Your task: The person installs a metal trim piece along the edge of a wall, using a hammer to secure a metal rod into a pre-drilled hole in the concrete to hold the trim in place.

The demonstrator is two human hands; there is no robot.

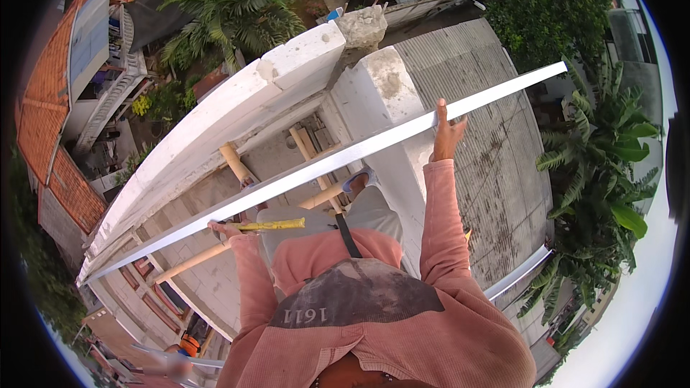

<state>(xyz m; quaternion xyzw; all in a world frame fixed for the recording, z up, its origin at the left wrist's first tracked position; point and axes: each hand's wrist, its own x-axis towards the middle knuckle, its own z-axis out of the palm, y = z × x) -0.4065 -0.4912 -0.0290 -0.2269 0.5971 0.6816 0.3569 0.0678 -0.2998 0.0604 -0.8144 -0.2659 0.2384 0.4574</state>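
Observation:
A long, straight silvery metal bar (323,165) slants across in front of me, its low end at the lower left and its far end at the upper right. My right hand (448,136) is closed around it toward the far end, thumb up. Lower down, my left hand (224,229) grips the bar's near edge, its fingers partly hidden. A yellow stick-like tool (273,225) juts out from that same hand toward my waist; its other end cannot be made out. At my waist hangs a black strap or handle (347,236).
I stand high among round wooden poles (192,261), one foot in a sandal (357,181). A white block wall (215,111) curves along the left and front. Right lies a corrugated roof (481,151). Someone in orange (189,345) is below left; another metal bar (519,273) lies at right.

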